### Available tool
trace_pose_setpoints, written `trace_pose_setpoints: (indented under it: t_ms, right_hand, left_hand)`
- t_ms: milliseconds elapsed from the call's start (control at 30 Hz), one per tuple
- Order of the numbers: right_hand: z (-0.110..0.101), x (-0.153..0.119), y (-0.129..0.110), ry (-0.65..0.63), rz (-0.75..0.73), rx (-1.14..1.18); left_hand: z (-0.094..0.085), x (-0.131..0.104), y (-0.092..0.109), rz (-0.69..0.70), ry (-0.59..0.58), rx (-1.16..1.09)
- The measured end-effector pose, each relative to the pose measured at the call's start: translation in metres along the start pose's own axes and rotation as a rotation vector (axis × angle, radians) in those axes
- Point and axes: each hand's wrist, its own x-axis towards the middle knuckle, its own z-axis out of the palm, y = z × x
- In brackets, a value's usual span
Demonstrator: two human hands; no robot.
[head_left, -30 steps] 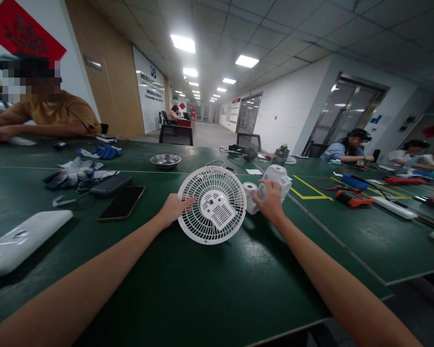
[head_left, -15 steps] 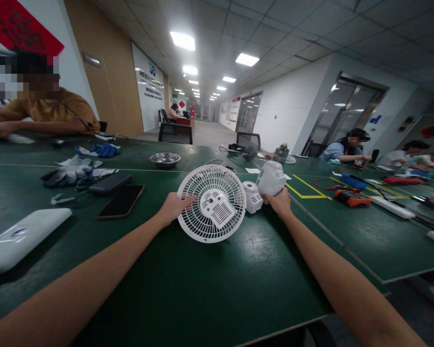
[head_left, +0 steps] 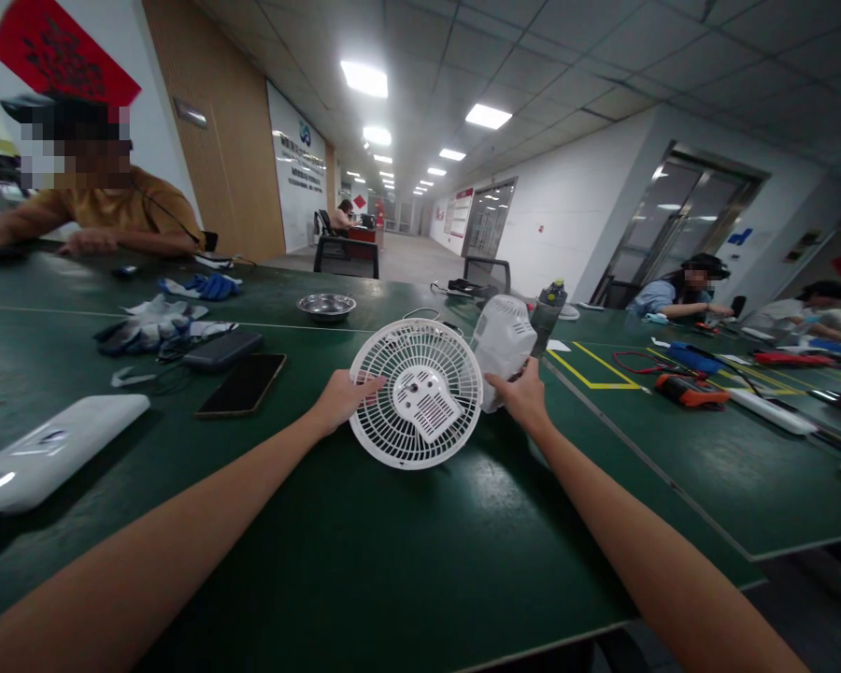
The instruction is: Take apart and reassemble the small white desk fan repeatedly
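A round white fan grille (head_left: 371,425) stands tilted over the green table, its slotted centre plate facing me. My left hand (head_left: 345,397) grips the grille's left rim, with the thumb in front. Just right of the grille, my right hand (head_left: 522,394) is closed around the lower part of a white plastic housing (head_left: 505,338) with vent slots on top. The housing is close against the grille's right edge; whether they touch, I cannot tell. It hides whatever is behind it.
To the left lie a phone (head_left: 242,385), a dark power bank (head_left: 222,350), gloves (head_left: 150,327) and a white device (head_left: 63,453). A metal bowl (head_left: 326,307) is behind. A bottle (head_left: 548,313) stands beyond the housing; an orange meter (head_left: 692,391) lies right. Co-workers sit at both sides.
My right hand has moved the white housing left, toward the grille, and it now covers the smaller white vented part. My left hand keeps its grip on the grille.
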Motion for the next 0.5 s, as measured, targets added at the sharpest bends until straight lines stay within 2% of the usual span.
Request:
trace_pose_setpoints:
  t_ms: [67, 200, 400, 500]
  right_hand:
    - [0.004, -0.004, -0.002, -0.027, 0.001, -0.012]
    - [-0.001, 0.004, 0.005, 0.019, 0.005, -0.048]
    - [-0.03, 0.036, 0.041, 0.148, 0.023, -0.059]
    - [-0.041, 0.046, 0.059, 0.157, 0.091, -0.045]
  left_hand:
    - [0.0, 0.001, -0.001, -0.006, 0.003, -0.014]
    - [0.0, 0.002, 0.0, -0.01, 0.004, -0.027]
    - [0.001, 0.0, -0.001, 0.021, 0.01, -0.023]
    - [0.001, 0.002, -0.002, 0.029, 0.014, -0.032]
